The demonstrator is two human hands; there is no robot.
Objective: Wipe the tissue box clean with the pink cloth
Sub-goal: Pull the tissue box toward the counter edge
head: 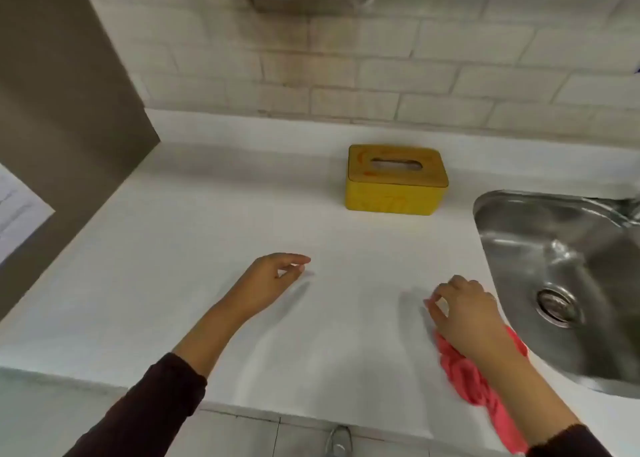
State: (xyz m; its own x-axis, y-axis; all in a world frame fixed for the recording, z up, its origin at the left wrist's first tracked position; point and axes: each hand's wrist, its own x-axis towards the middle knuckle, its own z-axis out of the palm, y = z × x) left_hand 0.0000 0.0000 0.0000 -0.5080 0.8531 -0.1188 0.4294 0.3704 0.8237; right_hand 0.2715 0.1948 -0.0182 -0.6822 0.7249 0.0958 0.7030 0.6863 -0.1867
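From the head camera, the yellow tissue box (396,179) sits on the white counter (173,266), well beyond both hands and roughly between them, a little closer to the right side, near the tiled wall (381,68). The left hand (273,281) hovers empty just above the counter, fingers loosely curled with thumb and forefinger nearly meeting. The right hand (467,312) holds the pink cloth (474,377), which trails back under the wrist and forearm toward the counter's near edge. The steel sink (568,283) lies just to the right of that hand. Dark sleeves cover both forearms.
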